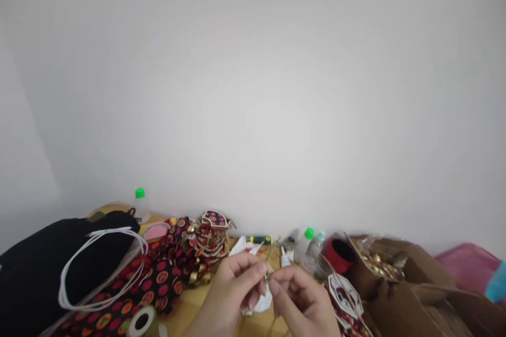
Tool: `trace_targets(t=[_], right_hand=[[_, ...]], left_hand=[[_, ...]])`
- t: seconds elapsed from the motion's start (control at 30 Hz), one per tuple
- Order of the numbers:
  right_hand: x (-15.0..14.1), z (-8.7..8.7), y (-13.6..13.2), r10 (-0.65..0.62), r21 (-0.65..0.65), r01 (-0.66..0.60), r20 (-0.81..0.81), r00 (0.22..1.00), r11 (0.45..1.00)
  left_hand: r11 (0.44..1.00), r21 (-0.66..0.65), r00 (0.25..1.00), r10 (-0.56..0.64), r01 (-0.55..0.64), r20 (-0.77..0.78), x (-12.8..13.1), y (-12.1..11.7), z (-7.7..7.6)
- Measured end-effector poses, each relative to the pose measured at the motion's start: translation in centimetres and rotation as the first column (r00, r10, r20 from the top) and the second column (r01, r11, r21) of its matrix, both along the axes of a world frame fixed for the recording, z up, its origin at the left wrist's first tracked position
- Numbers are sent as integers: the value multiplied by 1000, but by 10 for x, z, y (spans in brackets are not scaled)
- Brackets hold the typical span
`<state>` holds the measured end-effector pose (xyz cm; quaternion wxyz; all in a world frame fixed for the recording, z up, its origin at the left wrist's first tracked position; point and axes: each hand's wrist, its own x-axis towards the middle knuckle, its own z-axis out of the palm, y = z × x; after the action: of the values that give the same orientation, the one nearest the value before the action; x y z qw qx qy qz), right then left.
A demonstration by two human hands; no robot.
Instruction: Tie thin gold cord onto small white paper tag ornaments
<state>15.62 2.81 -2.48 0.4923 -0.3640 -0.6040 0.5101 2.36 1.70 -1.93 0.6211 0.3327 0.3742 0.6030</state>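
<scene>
Close together over the yellow tabletop (185, 306), my left hand (237, 287) and my right hand (299, 297) meet fingertip to fingertip. Both are closed in a pinch on a thin yellowish cord (272, 325), a strand of which hangs below. A small piece between the fingertips is too small to name. Behind and under the hands lie white paper (263, 303) and a small white tube (285, 257). An octagonal white decorated piece (345, 295) is just right of my right hand.
Patterned dark fabric (162, 276), a pile of trimmed ornaments (213, 237), a coil of white cord (65, 279) and a tape roll (141, 322) lie left. Green-capped bottles (304, 245), a red spool (339, 255) and cardboard boxes (422, 268) stand right. A wall (269, 89) rises behind.
</scene>
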Motion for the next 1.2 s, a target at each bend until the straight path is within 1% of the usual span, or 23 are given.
trace_targets(t=[0.07, 0.13, 0.23, 0.33, 0.43, 0.6, 0.7, 0.77, 0.9, 1.0, 1.1, 1.2], right_hand=[[4, 4, -1, 51, 29, -56, 132, 990, 998], [6, 7, -2, 43, 50, -56, 227, 973, 997], [7, 12, -6, 11, 75, -36, 309, 951, 997], [8, 15, -9, -29, 98, -6, 356, 934, 995], [9, 18, -10, -114, 167, 52, 392, 913, 985], [9, 21, -9, -243, 309, 123, 388, 889, 943], [10, 21, -9, -300, 342, 168, 383, 874, 924], [12, 21, -10, -283, 315, 163, 389, 876, 935], [16, 27, -16, -163, 233, 75, 385, 908, 969], [15, 33, -23, -103, 244, 17, 343, 934, 970], [11, 36, -27, -74, 279, -29, 350, 934, 960], [7, 35, -27, -10, 284, -132, 447, 894, 950]], left_hand=[[999, -42, 999, -4, 6, 41, 1, -1, 4], [996, -88, 996, 14, -7, 84, 2, -3, 9], [991, -136, 992, 24, -7, 125, 4, -5, 14], [992, -128, 992, 14, 2, 124, 4, -6, 16], [996, -93, 992, 8, 4, 127, 3, -7, 16], [997, -63, 996, 48, -43, 81, 0, -8, 17], [996, -50, 996, 76, -74, 56, 0, -8, 18], [995, -49, 996, 86, -85, 36, 1, -8, 19], [993, -7, 992, 117, -117, -43, 1, -9, 17], [987, 57, 986, 153, -149, -72, 1, -9, 16], [986, 86, 989, 146, -145, -13, -1, -10, 18], [994, 63, 992, 86, -93, 97, -2, -11, 21]])
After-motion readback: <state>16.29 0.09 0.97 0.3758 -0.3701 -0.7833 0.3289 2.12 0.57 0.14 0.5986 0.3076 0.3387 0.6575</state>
